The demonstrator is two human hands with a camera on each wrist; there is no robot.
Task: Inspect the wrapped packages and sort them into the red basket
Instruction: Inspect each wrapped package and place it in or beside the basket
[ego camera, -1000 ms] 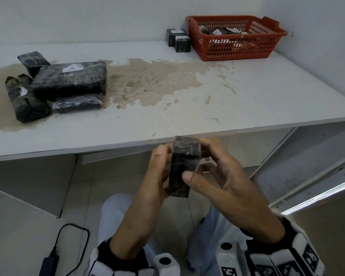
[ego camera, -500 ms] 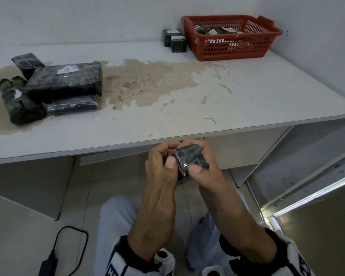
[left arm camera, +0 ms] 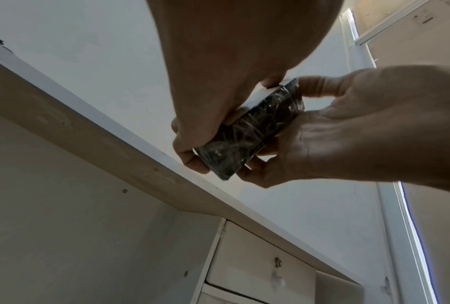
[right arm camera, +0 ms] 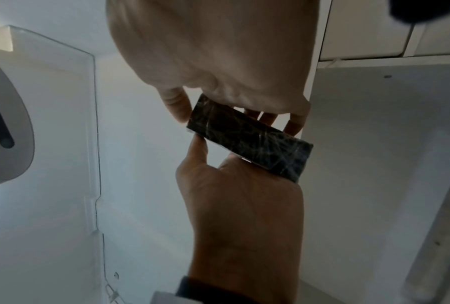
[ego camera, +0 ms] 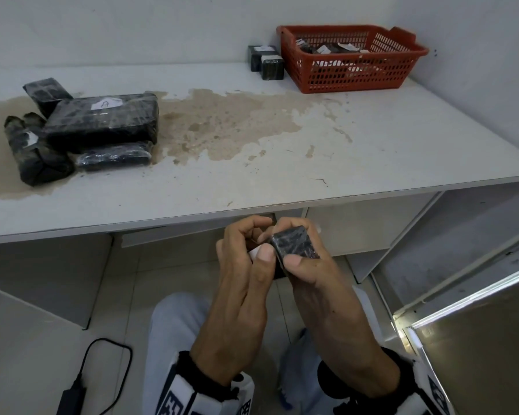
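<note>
While the tabletop (ego camera: 372, 139) stays bare between its front edge and the red basket (ego camera: 354, 71) at the far right corner, the small wrapped package (ego camera: 294, 244) sits below that edge, pinched by the left hand (ego camera: 243, 265) and right hand (ego camera: 309, 271). Slick film could slip from the fingertips; lifting straight up risks striking the edge.

White label (ego camera: 106, 103) on large package (ego camera: 102, 122) reads "A".
</note>
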